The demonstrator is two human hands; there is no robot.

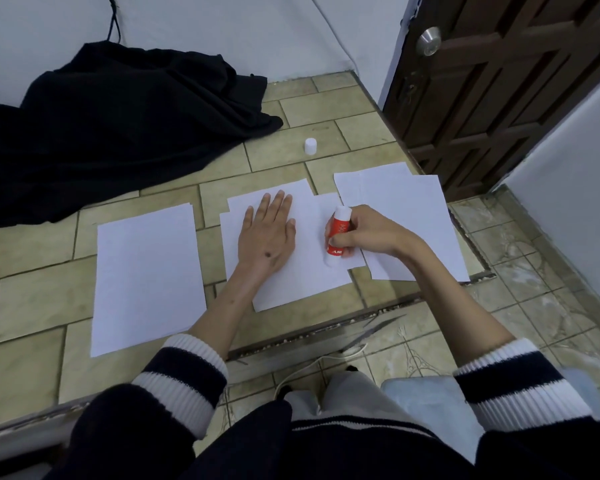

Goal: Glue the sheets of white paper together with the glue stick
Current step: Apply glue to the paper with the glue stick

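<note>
1. Left hand (269, 233) spread flat on middle paper stack (302, 271), likely to stop it sliding on the tiled worktop (32, 306).
2. Right hand (368, 233) fisted around glue stick (338, 233), tip down on the sheet's right edge.
3. Cap (310, 146) set well apart, beyond the sheets.

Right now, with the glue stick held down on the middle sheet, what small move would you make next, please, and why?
Probably draw the glue stick along the middle sheet: the right hand holds its tip on the paper while the left hand lies flat, steadying it.
</note>
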